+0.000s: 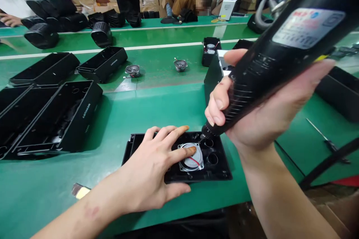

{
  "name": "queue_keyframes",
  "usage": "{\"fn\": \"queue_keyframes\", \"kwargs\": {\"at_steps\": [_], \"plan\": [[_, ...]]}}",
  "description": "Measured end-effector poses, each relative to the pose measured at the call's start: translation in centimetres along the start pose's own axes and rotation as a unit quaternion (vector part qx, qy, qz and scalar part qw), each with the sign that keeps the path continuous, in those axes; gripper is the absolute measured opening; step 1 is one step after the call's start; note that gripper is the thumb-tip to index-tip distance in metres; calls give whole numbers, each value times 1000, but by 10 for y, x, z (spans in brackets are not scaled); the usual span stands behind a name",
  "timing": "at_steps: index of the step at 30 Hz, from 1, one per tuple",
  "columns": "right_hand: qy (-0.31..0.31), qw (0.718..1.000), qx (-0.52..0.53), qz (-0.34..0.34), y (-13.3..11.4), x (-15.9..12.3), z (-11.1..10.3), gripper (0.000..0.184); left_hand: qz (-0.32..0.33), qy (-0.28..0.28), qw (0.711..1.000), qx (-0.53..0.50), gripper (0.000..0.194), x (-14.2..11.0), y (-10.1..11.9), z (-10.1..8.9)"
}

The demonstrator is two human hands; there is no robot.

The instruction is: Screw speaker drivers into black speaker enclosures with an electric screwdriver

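The left hand point(153, 164), grip open, presses the speaker point(190, 163) seated in the black panel point(221, 173) on the desk point(157, 104); the right hand point(260, 127) grips the electric screwdriver point(260, 78), bit point(201, 140) near 1 corner. Seating looks done, fastening unfinished; 2 loose speakers point(132, 70) point(180, 65) lie beyond

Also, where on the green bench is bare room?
Between the open black boxes at left and the shallow black tray, and beyond it toward two round metal speakers. Crowded: left edge, and the tray, under the left hand and black power screwdriver.

One panel point(221, 170), one power driver point(269, 59), two loose speakers point(180, 65)
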State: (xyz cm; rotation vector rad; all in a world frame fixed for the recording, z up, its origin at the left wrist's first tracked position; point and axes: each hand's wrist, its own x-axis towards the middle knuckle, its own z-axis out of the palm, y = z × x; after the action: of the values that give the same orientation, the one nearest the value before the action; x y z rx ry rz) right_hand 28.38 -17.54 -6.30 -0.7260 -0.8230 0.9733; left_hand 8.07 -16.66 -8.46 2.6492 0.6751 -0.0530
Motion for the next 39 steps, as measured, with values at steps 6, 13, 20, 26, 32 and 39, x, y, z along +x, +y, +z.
{"fn": "queue_keyframes", "kwargs": {"at_steps": [6, 13, 20, 26, 32, 39], "plan": [[0, 1000, 12, 10, 6, 0, -3, 69, -2, 3, 1000, 5, 59, -1, 1, 2], [-27, 1000, 16, 3, 13, -3, -7, 65, -15, -9, 1000, 6, 57, 1, 3, 0], [-62, 997, 36, -5, 18, -8, -14, 60, -3, 0, 1000, 1, 56, 2, 1, 2], [-91, 993, 69, -7, 22, -10, -14, 61, -5, 1, 1000, 0, 56, 2, 0, 3], [-107, 990, 93, -10, 31, -13, -12, 67, -17, -5, 1000, -1, 54, 2, 2, 2], [-117, 982, 144, 26, 30, -15, -17, 63, -17, -16, 1000, -3, 61, 5, 2, 0]]}}
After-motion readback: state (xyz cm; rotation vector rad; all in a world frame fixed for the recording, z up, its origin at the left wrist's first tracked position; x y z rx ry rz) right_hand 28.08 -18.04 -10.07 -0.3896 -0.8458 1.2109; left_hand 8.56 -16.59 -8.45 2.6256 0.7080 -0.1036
